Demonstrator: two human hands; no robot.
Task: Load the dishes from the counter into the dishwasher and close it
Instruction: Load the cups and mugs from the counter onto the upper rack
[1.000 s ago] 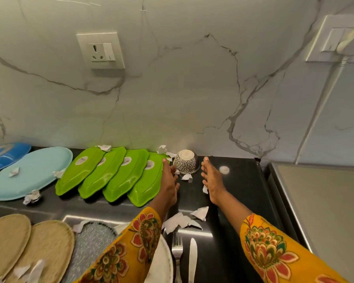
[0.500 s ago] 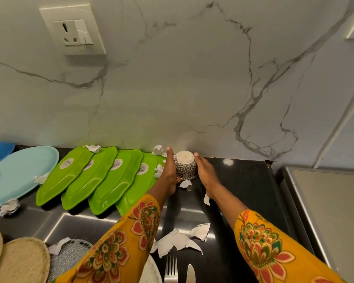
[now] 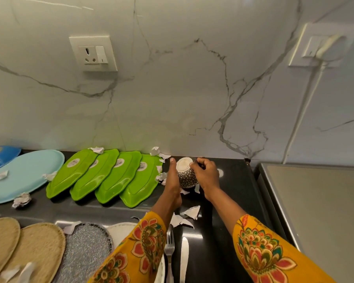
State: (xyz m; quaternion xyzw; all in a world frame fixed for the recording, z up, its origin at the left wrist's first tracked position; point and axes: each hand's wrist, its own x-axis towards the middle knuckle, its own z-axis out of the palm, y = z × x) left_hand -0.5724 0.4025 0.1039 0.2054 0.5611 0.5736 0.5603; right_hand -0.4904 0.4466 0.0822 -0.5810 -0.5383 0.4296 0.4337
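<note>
The small patterned bowl (image 3: 186, 174) sat upside down near the back of the black counter (image 3: 233, 201), close to the marble wall, its pale foot ring tipped toward the camera, and both hands were on it. The right hand (image 3: 205, 177) had its fingers curled over the foot and far side of the bowl, gripping it, while the left hand (image 3: 173, 180) lay with straight fingers flat against the bowl's left side, steadying rather than clasping. Judging by this, the step in hand was the pickup of the first dish, with the loading itself not yet begun; the next move would call for lifting the bowl clear of the torn paper scraps (image 3: 189, 212) lying around its base and carrying it to the dishwasher, which was not in view. Being inverted, the bowl showed nothing of its inside. Just to its left four green leaf-shaped plates (image 3: 102, 176) lay overlapped in a row, each bearing a round sticker and a few scraps at the edges. Farther left a pale blue oval platter (image 3: 23, 176) held two crumpled scraps, with a darker blue plate (image 3: 0, 157) beyond it. Nearer the camera lay woven mats (image 3: 25, 248), a glittery grey mat (image 3: 86, 246), a fork (image 3: 169, 248) and a knife (image 3: 184, 256).
</note>
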